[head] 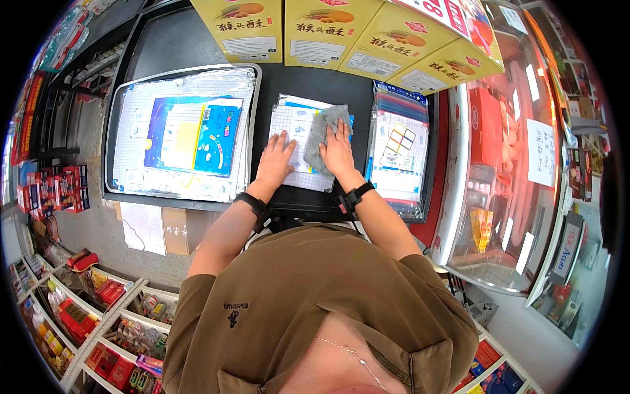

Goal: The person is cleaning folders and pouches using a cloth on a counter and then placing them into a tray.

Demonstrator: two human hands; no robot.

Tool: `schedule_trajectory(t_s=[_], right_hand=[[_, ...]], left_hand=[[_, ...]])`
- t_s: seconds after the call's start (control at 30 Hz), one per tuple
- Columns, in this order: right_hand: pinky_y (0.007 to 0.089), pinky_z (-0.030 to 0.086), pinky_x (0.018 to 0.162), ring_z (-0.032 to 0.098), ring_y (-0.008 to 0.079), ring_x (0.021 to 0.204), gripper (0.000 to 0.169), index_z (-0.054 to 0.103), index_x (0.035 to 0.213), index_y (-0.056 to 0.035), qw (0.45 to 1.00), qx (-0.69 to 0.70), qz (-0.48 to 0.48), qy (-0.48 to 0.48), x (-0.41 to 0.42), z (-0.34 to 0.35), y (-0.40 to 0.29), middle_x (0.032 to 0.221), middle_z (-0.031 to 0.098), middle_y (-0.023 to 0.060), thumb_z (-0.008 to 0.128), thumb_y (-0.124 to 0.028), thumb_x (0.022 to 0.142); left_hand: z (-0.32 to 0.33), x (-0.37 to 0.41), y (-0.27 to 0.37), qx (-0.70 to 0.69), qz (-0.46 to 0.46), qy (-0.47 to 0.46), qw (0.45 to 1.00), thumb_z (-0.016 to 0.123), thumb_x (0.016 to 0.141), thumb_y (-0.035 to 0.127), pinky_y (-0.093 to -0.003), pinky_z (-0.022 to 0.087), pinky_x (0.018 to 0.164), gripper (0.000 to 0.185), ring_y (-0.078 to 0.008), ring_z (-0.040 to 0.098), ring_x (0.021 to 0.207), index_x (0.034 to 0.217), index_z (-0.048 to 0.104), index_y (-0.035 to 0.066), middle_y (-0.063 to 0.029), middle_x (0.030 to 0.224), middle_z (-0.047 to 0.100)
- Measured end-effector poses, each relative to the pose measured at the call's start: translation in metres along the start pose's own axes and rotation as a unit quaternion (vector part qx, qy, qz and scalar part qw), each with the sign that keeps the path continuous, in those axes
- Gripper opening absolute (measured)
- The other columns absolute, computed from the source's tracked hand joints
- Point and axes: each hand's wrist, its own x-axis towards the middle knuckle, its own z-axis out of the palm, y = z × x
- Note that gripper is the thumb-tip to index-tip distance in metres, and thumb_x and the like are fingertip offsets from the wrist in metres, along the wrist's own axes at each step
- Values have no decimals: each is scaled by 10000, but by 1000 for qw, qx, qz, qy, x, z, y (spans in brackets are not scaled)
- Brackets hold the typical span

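A flat packet of grid-printed sheets (315, 183) lies on the black counter before me, with a blue and yellow piece showing on it. My left hand (276, 160) rests on the packet's left edge, fingers spread and holding nothing. On the packet's right half is a crumpled grey cloth (315, 143). My right hand (338, 150) presses down on this cloth, its fingers laid over it. The cloth and hand hide part of the packet's right side. Both wrists wear black bands.
To the left, a metal-rimmed tray (257, 98) holds flat printed packets. Another plastic-wrapped packet (396, 147) lies at right. Yellow cartons (315, 29) line the counter's back. A lit glass display case (512, 197) stands at far right; stocked shelves (106, 322) are lower left.
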Motion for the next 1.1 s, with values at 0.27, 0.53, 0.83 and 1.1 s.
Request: schedule_trajectory(t_s=[0.27, 0.53, 0.83, 1.1], right_hand=[[511, 250, 1110, 203, 293, 1419, 510, 499, 1326, -126, 976, 0, -193, -102, 47, 15, -47, 1523, 246, 121, 521, -93, 818], [526, 222, 1116, 201, 301, 1418, 553, 443, 1368, -100, 997, -65, 10, -29, 29, 1, 6, 1530, 214, 157, 521, -115, 820], [474, 312, 1081, 269, 384, 1370, 470, 503, 1287, -28, 998, -50, 4, 23, -19, 9, 12, 1481, 261, 241, 487, -61, 819], [463, 309, 1090, 289, 362, 1366, 482, 549, 1236, -28, 979, 10, -189, -81, -40, 18, -26, 1470, 289, 223, 545, 6, 755]], left_hand=[[10, -2, -7, -2, -4, 3, 1000, 819, 609, 137, -431, 382, 1047, 699, -378, 331, 1317, 1229, 504, 63, -168, 1433, 344], [4, -2, 0, 0, -6, 9, 1000, 824, 618, 132, -419, 342, 1080, 784, -387, 328, 1317, 1314, 466, 94, -183, 1442, 334], [8, -1, -9, -46, 18, 26, 998, 768, 680, 110, -433, 317, 1087, 744, -407, 339, 1300, 1336, 424, 41, -204, 1431, 352], [5, 1, -29, -179, 32, 78, 980, 668, 772, 138, -427, 292, 1087, 668, -397, 400, 1256, 1352, 381, -28, -247, 1383, 401]])
